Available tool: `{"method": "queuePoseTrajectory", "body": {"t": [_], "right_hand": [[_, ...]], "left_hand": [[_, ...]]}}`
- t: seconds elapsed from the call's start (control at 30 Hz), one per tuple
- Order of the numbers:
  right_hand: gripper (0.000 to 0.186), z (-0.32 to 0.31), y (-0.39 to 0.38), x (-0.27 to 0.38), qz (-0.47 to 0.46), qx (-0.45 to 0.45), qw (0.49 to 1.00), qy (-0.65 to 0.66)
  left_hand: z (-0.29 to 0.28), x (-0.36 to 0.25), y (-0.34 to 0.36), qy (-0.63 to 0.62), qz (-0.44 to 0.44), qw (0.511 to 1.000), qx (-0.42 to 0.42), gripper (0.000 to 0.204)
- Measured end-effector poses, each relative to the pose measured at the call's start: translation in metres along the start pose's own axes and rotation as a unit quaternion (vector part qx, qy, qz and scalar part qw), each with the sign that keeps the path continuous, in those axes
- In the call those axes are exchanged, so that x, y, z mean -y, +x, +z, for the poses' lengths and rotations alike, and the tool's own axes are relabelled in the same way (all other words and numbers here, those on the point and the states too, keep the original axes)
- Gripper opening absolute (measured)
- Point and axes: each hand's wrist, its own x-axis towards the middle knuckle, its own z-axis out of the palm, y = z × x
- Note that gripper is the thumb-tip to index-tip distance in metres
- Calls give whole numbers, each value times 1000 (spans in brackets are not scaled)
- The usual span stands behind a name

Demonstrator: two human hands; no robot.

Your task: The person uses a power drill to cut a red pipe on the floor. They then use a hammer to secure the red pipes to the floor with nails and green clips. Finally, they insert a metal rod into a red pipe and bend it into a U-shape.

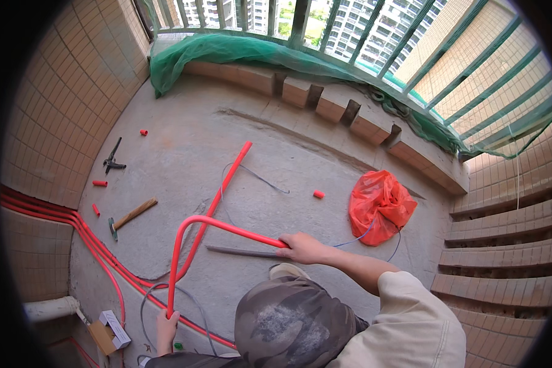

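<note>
A red plastic pipe [232, 229] with a rounded bend is held up off the floor between my hands. My left hand [166, 331] is closed round its lower end, at the lower left. My right hand [303, 248] grips its other end, near the middle. Just below that end, a dark grey rod [242, 251] lies on the floor by my right hand. Behind the held pipe, another red pipe [227, 178] slants away with its end free. My bent knee [294, 325] in dusty dark trousers is between my arms.
Several red pipes [98, 245] run from the left wall. A hammer [132, 216], a black-handled tool [113, 159] and short red pipe pieces lie at left. A red plastic bag [380, 208] stands right. A small open box [109, 333] sits lower left; a railing [297, 24] bounds the far side.
</note>
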Motion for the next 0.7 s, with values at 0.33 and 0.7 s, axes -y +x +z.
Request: {"method": "queuePoseTrajectory", "body": {"t": [0.33, 0.7], "right_hand": [[38, 7, 0, -1, 14, -4, 1000, -19], [35, 15, 2, -8, 11, -25, 1000, 0]], "left_hand": [[11, 1, 0, -10, -11, 999, 33, 23], [13, -2, 0, -16, -5, 999, 39, 23]]}}
